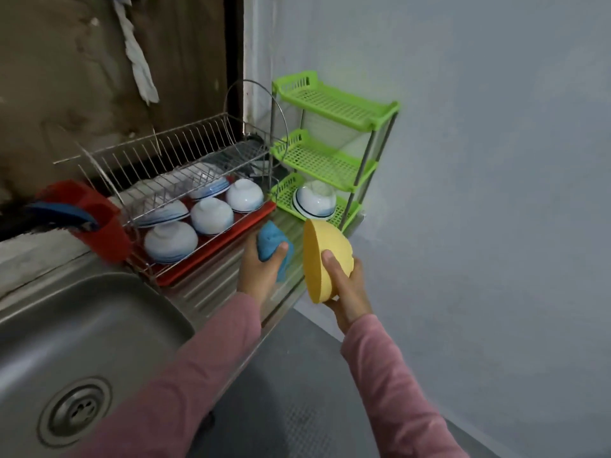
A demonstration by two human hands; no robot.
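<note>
Yellow bowl (325,256), centre frame, tipped on edge, right hand (347,289) curled round its rim; left hand (261,269) clutches a blue cloth (272,244) just beside. Wiping possibly done, view unclear. One white bowl (314,201) lies inverted on the green shelf (330,104), lowest tier; more bowls (211,214) sit in the wire rack (165,150), centre left.

Head view, my only feed: a wide-angle camera worn on the person's head, facing forward and down across the sink (99,325) toward the dish rack (165,153) and green shelf (330,104) at the wall; left hand (261,266) and right hand (347,292) lie near, mid-frame.
</note>
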